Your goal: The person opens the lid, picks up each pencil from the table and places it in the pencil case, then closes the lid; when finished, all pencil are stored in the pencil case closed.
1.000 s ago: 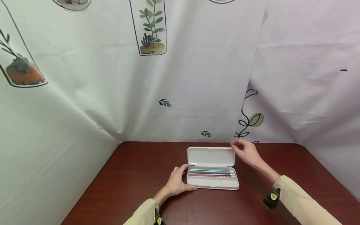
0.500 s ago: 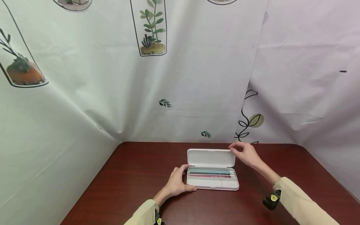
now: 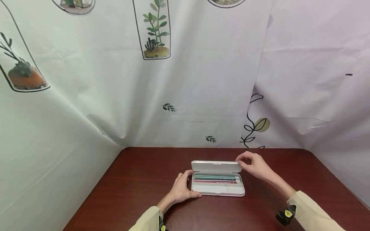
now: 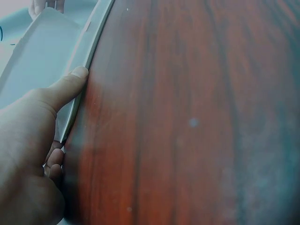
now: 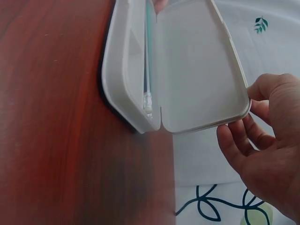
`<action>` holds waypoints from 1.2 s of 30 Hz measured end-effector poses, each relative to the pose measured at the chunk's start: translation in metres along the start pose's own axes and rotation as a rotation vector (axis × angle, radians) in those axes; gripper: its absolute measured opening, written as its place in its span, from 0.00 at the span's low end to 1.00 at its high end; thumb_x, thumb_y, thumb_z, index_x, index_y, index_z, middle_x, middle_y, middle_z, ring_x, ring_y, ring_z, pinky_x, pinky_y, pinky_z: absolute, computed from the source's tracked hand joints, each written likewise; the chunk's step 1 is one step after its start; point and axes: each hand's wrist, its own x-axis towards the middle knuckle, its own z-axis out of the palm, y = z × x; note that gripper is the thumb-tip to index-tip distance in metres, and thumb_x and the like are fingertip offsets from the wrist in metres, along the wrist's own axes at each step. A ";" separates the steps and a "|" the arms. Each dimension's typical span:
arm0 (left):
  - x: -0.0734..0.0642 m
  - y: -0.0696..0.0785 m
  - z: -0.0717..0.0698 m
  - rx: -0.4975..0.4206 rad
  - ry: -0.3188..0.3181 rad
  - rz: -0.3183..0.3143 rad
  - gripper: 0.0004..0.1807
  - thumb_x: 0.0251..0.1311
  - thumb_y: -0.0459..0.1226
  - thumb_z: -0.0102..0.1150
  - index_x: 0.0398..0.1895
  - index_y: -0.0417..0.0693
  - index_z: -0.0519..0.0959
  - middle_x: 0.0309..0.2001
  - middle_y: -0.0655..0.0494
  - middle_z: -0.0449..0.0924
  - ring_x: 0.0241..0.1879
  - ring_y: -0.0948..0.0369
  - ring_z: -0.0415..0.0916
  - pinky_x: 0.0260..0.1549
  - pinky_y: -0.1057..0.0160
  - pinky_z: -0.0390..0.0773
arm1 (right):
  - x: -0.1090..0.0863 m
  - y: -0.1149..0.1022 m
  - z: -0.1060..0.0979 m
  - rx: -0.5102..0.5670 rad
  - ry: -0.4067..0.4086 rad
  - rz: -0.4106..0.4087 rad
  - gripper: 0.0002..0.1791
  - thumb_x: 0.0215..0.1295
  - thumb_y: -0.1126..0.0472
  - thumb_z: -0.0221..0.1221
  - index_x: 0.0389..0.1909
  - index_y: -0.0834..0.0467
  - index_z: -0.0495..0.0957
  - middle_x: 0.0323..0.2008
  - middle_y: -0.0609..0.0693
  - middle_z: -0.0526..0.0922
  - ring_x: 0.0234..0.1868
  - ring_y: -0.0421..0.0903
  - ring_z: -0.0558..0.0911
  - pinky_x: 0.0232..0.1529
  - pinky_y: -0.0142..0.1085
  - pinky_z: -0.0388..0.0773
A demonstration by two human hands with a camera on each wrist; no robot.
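Note:
A white pencil case [image 3: 209,189] lies on the table with its hinged lid [image 3: 215,167] raised and leaning back. Inside, several pencils [image 3: 215,177], teal ones and a pink one, fill the rear compartment; the front compartments show bare white. My left hand [image 3: 181,188] grips the case's left end, thumb [image 4: 70,84] along the front edge and fingers round toward the back. With my right hand [image 3: 255,165] I hold the lid's upper right corner; in the right wrist view the thumb and fingers [image 5: 234,136] pinch it from either side.
The dark red wooden table [image 3: 144,179] extends around the case on all sides. Behind it hangs a pale cloth [image 3: 202,96] printed with plants, and more cloth closes off the left and right.
My right hand has come to the lid's corner, and the lid has tipped forward from a steeper stand toward the case. My left hand stays at the left end.

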 end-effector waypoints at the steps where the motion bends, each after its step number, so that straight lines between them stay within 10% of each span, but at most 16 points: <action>1: 0.000 0.000 0.000 -0.004 0.003 0.002 0.48 0.36 0.51 0.83 0.62 0.47 0.70 0.49 0.57 0.72 0.46 0.57 0.66 0.45 0.55 0.66 | -0.002 0.000 0.000 -0.004 0.003 -0.019 0.08 0.60 0.71 0.65 0.35 0.54 0.84 0.32 0.42 0.79 0.29 0.39 0.74 0.29 0.33 0.72; 29: 0.003 0.000 0.003 -0.076 -0.001 0.014 0.56 0.34 0.52 0.84 0.65 0.45 0.60 0.57 0.54 0.72 0.49 0.57 0.67 0.51 0.53 0.66 | -0.027 0.006 0.008 -0.071 0.087 -0.360 0.20 0.47 0.78 0.66 0.32 0.48 0.80 0.33 0.37 0.76 0.31 0.35 0.75 0.30 0.33 0.75; 36: 0.003 0.004 -0.011 -0.240 0.145 0.108 0.31 0.54 0.43 0.71 0.60 0.46 0.72 0.50 0.52 0.73 0.45 0.54 0.73 0.41 0.56 0.74 | -0.025 0.004 0.011 -0.047 0.076 -0.419 0.19 0.47 0.78 0.65 0.32 0.51 0.80 0.33 0.40 0.78 0.31 0.36 0.76 0.31 0.33 0.75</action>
